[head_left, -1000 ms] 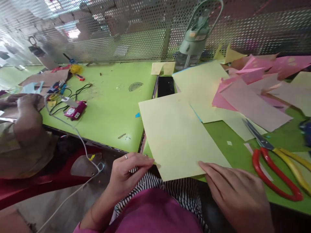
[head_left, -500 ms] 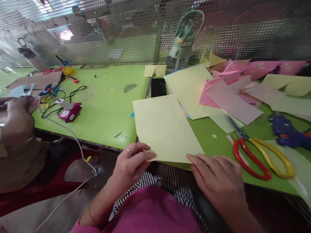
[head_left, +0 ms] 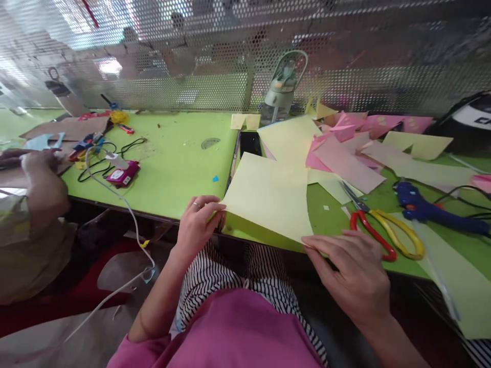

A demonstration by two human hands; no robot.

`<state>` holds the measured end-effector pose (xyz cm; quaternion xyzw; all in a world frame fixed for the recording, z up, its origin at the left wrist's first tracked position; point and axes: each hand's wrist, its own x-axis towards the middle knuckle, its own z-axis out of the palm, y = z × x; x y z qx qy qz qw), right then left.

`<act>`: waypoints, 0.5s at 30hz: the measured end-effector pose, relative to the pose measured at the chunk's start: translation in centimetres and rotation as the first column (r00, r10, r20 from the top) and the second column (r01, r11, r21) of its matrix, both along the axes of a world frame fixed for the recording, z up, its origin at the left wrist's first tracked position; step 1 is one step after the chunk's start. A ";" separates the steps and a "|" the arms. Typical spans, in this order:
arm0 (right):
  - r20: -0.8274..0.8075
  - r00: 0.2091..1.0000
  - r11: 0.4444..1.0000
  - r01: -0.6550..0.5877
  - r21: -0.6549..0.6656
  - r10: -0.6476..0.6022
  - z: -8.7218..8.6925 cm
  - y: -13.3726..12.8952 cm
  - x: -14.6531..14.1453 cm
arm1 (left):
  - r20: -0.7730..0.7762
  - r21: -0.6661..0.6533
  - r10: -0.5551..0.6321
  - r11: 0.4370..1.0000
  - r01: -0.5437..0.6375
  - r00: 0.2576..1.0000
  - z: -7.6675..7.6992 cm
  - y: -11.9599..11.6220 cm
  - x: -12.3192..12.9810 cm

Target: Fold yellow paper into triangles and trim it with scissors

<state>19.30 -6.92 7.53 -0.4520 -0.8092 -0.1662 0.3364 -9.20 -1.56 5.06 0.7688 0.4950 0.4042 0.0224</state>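
Because it shows no cut or crease, the plain pale-yellow, four-sided paper sheet (head_left: 270,191) looks unworked, and any shaping of it seems left undone. Beyond the right hand (head_left: 353,271), other pieces appear already cut: straight-edged pink paper scraps (head_left: 347,158) and, farther right, a notched pale-yellow paper strip (head_left: 425,144). Metal scissors with red and yellow loop handles (head_left: 363,207) lie just past that hand, not held. How much remains cannot be told.

The sheet spans the gap between the hands, over the near part of the green, flat-topped desk (head_left: 172,163): the left hand (head_left: 197,222) pinches its near-left corner, the right its near-right one. That near edge looks raised, its right end closer to the body; the far edge points away from both hands. It shows longer from hand to hand, but foreshortening leaves its true long axis uncertain.
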 end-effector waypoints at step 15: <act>0.025 0.998 0.995 -0.048 -0.087 0.050 -1.7 0.3 -2.1 | -0.245 -0.050 -0.242 0.970 0.237 0.939 -1.2 -0.9 3.0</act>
